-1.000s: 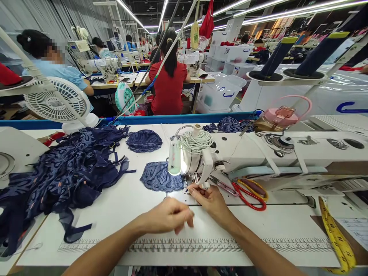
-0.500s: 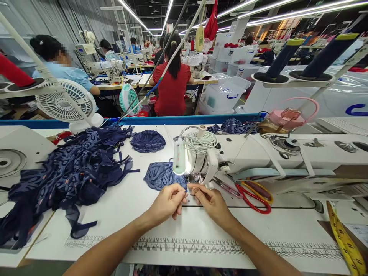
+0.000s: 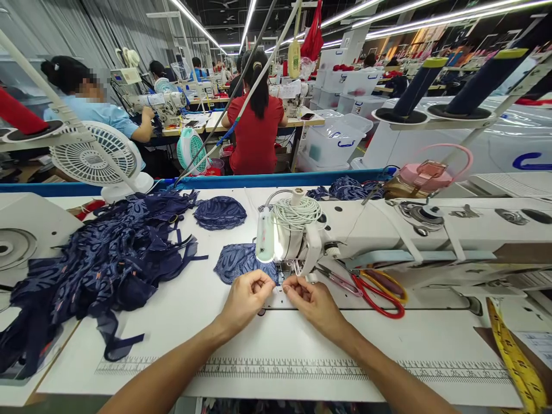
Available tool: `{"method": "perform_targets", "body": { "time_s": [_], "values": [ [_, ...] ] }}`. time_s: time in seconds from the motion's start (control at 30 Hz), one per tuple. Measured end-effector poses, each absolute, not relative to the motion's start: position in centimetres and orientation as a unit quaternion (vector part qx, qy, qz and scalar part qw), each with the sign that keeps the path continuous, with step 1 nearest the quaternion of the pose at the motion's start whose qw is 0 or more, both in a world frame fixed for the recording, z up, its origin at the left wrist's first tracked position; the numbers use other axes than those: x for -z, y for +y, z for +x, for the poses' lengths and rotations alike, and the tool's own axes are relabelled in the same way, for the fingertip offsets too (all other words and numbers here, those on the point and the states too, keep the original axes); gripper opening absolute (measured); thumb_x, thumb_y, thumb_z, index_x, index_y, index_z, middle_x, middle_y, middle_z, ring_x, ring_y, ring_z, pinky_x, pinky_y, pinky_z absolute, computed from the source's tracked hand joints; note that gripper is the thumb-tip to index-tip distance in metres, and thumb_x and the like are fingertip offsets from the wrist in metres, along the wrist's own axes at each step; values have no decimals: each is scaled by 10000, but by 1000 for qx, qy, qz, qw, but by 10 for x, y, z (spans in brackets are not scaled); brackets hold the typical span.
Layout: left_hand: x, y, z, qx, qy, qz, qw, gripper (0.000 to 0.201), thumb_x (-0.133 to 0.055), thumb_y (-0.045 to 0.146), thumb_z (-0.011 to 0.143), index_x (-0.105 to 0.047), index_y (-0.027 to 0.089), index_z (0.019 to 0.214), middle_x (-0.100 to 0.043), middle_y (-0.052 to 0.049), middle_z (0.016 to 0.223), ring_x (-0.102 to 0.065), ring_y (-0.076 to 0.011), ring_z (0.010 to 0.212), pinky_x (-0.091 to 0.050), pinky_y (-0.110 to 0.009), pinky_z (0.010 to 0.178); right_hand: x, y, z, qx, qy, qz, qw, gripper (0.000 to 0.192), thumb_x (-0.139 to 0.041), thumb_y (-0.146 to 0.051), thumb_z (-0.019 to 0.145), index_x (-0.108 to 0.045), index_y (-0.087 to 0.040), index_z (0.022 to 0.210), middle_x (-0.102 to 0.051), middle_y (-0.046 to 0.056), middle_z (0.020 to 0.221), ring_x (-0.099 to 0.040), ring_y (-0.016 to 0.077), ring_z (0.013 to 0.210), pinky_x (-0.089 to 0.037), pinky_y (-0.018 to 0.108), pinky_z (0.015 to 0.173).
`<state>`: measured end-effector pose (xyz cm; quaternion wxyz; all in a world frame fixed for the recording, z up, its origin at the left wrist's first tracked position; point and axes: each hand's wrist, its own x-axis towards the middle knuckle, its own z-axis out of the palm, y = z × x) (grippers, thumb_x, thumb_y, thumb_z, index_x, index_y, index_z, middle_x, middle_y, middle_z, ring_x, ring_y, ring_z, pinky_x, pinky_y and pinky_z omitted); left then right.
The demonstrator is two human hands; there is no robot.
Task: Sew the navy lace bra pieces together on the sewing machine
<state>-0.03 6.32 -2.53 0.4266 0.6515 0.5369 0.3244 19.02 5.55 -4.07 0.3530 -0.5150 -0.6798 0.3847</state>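
My left hand [image 3: 246, 299] and my right hand [image 3: 313, 302] meet on the white table just in front of the needle area [image 3: 290, 269] of the white sewing machine [image 3: 388, 230]. Both have thumb and fingers pinched together, fingertips nearly touching each other. Whatever they pinch is too fine to make out. A lit lamp [image 3: 265, 241] hangs on the machine head right above them. A navy lace piece [image 3: 237, 261] lies flat just beyond my left hand, partly under the machine head.
A big pile of navy lace garments [image 3: 107, 259] covers the table's left. Red-handled scissors [image 3: 375, 293] lie right of the needle. A yellow tape measure [image 3: 513, 356] trails at the right edge. A white fan [image 3: 92, 158] stands back left. Other people sew at benches beyond.
My left hand rose from the table's front toward the needle and now sits pinched beside my right hand. The right hand stayed by the needle.
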Motion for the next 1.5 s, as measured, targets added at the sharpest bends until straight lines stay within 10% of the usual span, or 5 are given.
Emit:
{"method": "perform_targets", "body": {
  "time_s": [0.27,0.5,1.5],
  "values": [
    [27,69,0,-354,543,739,182,208,-545,193,897,-649,212,718,-608,-24,815,-496,-200,855,-388,-377,836,37,52,203,-29,-892,-394,221,333,-423,-125,929,-646,-228,1154,-619,46,852,-525,140,644,-368,247,547],
    [40,72,7,-305,576,743,153,201,-574,176,877,-659,210,698,-606,-29,844,-515,-215,875,-342,-421,852,37,46,207,-76,-894,-336,288,328,-491,-196,917,-543,-201,593,-479,-8,578,-424,130,553,-344,282,555],
    [43,68,11,-307,542,777,87,162,-549,160,894,-602,190,744,-618,-30,833,-543,-211,876,-420,-388,825,52,55,199,69,-857,-440,259,338,-492,-108,870,-673,-195,1141,-563,23,597,-528,189,661,-355,287,536]
  ]
}}
